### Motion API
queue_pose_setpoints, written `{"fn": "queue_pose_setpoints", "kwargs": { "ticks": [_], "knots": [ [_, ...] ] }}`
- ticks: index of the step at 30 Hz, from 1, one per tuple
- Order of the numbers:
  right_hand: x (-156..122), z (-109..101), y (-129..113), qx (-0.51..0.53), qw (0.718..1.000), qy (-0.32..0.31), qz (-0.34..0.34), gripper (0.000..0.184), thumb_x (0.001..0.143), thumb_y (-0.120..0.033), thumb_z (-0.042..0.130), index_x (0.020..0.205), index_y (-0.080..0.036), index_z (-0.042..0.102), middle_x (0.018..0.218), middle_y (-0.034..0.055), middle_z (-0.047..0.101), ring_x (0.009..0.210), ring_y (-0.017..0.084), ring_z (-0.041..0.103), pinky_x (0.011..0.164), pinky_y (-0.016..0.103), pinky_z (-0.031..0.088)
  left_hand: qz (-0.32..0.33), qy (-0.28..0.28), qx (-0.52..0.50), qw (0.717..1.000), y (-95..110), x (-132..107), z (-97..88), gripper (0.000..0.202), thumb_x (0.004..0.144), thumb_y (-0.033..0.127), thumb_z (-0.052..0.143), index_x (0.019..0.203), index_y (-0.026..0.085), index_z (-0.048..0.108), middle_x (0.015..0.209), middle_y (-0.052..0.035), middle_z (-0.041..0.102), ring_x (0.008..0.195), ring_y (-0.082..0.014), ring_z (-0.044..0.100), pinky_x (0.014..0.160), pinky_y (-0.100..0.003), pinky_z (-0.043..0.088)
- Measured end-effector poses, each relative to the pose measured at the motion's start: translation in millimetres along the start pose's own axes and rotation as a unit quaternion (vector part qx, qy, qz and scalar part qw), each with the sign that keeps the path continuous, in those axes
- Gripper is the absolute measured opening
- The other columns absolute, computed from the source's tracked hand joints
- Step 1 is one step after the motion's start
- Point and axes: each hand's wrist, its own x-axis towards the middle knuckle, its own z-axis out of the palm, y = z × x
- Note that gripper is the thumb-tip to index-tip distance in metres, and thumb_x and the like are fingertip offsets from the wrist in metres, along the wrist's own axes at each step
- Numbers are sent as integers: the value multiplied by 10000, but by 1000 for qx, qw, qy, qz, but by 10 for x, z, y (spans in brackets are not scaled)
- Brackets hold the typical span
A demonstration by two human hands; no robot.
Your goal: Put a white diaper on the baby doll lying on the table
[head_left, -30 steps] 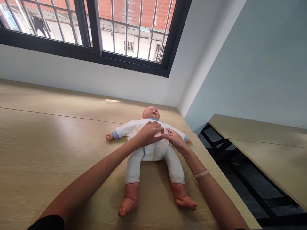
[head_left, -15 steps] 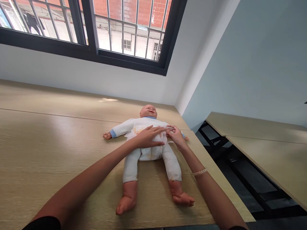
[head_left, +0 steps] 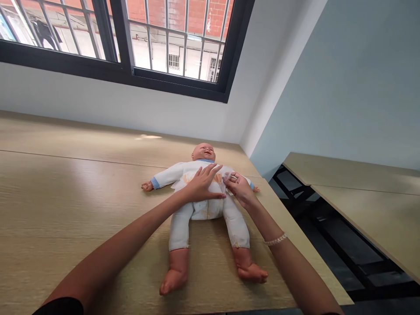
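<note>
A baby doll (head_left: 183,227) in a white suit with blue cuffs lies on its back on a wooden table (head_left: 65,205), head toward the window. My left hand (head_left: 201,186) rests flat on the doll's belly with its fingers stretched out. My right hand (head_left: 239,189) is at the doll's chest on the right side, its fingers pinched on a fold of the white suit. A bead bracelet (head_left: 274,239) sits on my right wrist.
The table runs to the white wall under a barred window (head_left: 170,39). Its right edge drops to a dark gap with black frames (head_left: 328,245). A second wooden table (head_left: 367,192) stands beyond the gap, against a pale blue wall.
My left hand went from curled fingers on the doll's chest to lying flat on its belly. My right hand stayed pinched at the suit. The doll has not shifted.
</note>
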Motion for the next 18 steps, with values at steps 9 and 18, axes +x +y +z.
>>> {"fn": "queue_pose_setpoints", "kwargs": {
  "ticks": [9, 18],
  "knots": [
    [-3, 60, 108, 87, 995, -27, 49, 445, 572, -271, 760, 972, -206, 578, 975, 49, 687, 901, 210, 666, 764, 294, 559, 46, 48, 20, 998, -12, -6, -11, 801, 772, 594, 727, 1390, 172, 443, 1491, -188, 399, 1417, -301, 345, 1171, -457, 307],
    [139, -157, 181, -319, 934, 93, -132, 357, 639, -312, 691, 924, -185, 517, 906, 46, 621, 676, 142, 528, 653, 282, 467, 62, -106, 75, 990, 47, -28, -36, 397, 1027, 460, 356, 1343, 320, 551, 1471, 19, 505, 1475, -224, 271, 1217, -534, 101]
  ]
}}
